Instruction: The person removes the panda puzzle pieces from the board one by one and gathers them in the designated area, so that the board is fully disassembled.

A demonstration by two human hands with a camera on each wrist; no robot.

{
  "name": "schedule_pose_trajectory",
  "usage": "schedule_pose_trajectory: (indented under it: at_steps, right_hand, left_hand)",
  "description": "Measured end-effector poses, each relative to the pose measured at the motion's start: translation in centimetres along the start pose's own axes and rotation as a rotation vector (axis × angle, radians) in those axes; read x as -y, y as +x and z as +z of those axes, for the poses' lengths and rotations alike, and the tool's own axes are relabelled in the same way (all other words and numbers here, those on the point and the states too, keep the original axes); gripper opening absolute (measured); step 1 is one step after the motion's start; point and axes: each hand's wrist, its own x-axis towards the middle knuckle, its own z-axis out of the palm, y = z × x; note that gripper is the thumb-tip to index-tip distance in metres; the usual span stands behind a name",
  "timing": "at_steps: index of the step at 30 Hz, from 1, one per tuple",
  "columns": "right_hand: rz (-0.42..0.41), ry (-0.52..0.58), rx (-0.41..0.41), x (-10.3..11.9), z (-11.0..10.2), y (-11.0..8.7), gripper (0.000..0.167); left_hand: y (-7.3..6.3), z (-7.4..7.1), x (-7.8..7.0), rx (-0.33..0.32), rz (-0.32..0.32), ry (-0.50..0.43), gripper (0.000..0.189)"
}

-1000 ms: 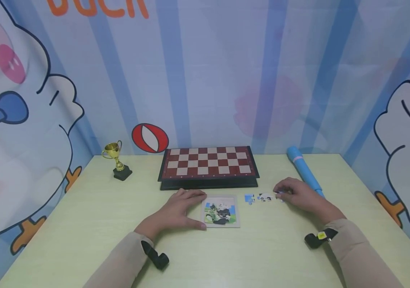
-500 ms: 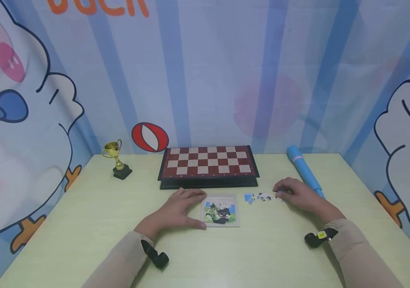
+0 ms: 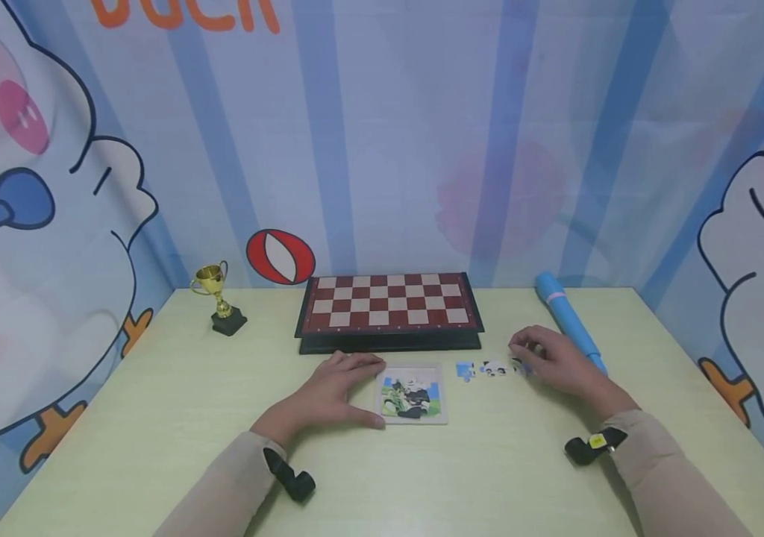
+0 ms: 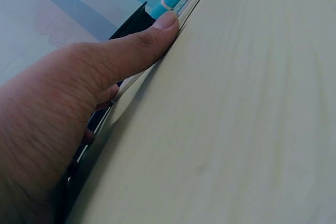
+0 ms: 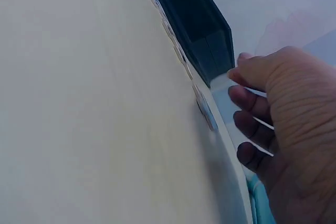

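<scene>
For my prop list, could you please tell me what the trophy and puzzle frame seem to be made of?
The trophy looks like metal or metallized plastic: glossy gold with bright highlights. The puzzle frame may be wood or board: pale, matt, but no grain is discernible.

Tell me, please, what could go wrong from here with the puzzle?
The right hand is close to the rightmost loose puzzle piece, so a slip might push it out of place.
The left hand touches the puzzle frame only at its left side; pressing on the right could turn or slide it.
The blue cylinder lies just beyond the right hand, so reaching farther might knock it.
</scene>
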Motion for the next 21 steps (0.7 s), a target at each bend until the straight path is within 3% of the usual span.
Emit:
schedule_pose_trajectory:
  at_steps: [5, 14, 21]
  right_hand:
    - [-0.100, 0.044, 0.004, 2.9, 1.2, 1.0, 0.011]
    - [-0.275, 0.087, 0.166, 9.2, 6.4, 3.2, 0.010]
    - [-0.202, 0.087, 0.277, 11.7, 8.5, 4.8, 0.022]
  left_hand:
    - [0.0, 0.0, 0.0, -0.007, 0.003, 0.007, 0.103]
    - [-0.2, 0.1, 0.0, -0.008, 0.000, -0.016, 0.101]
    - [0.0, -0.1, -0.1, -0.012, 0.017, -0.016, 0.101]
